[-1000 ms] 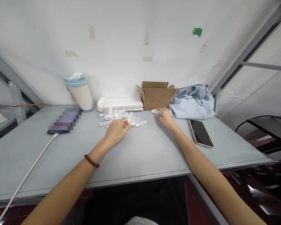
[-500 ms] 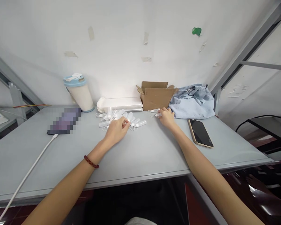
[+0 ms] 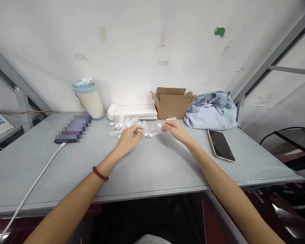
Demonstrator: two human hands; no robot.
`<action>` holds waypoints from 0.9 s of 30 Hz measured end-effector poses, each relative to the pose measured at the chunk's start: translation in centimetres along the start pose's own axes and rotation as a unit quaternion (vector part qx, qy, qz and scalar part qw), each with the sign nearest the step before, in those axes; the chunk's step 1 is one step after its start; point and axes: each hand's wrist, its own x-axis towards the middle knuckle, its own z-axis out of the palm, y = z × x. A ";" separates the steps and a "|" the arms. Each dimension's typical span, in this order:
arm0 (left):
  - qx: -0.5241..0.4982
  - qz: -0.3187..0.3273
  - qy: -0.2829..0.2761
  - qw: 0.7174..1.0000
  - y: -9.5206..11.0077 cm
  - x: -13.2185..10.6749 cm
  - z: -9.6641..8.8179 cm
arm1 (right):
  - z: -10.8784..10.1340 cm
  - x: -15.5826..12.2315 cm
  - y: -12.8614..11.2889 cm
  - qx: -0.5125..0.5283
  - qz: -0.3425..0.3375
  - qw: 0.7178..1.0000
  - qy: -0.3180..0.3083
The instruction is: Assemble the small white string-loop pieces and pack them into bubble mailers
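Note:
A pile of small clear plastic tubes (image 3: pixel 122 125) with white caps and thin white loops lies in the middle of the table. My left hand (image 3: pixel 129 138) is at the right part of this pile, thumb and fingertips pinched together. Whatever is in that pinch is too small and too hidden to make out. Just to the right, my right hand (image 3: pixel 175 130) pinches a white-capped tube (image 3: pixel 159 125) by its cap end, over the pile's right edge. Behind the right hand, another tube (image 3: pixel 171 119) lies near the box.
At the back stand a cup with a blue lid (image 3: pixel 88 98), a stack of white trays (image 3: pixel 132 111), an open cardboard box (image 3: pixel 173 105) and a bunched blue cloth (image 3: pixel 210 113). One phone (image 3: pixel 221 145) lies at right; another, blurred phone (image 3: pixel 75 128) with a white cable (image 3: pixel 38 179) at left.
My right hand has come left from beside the cardboard box to the pile, bringing a tube in its fingers. My left hand has barely moved. The view has shifted slightly.

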 end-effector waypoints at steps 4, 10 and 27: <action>-0.052 -0.023 -0.038 0.998 0.3 0.0 -0.1 | 1.2 -0.8 -1.7 0.095 0.018 0.995 -0.034; -0.093 -0.010 -0.076 0.993 0.5 -0.1 -0.2 | 1.6 -1.1 -2.2 0.128 0.029 0.990 -0.046; -0.206 -0.101 -0.115 0.966 1.5 -0.3 -0.5 | 1.9 -1.5 -2.9 0.138 0.029 0.987 -0.070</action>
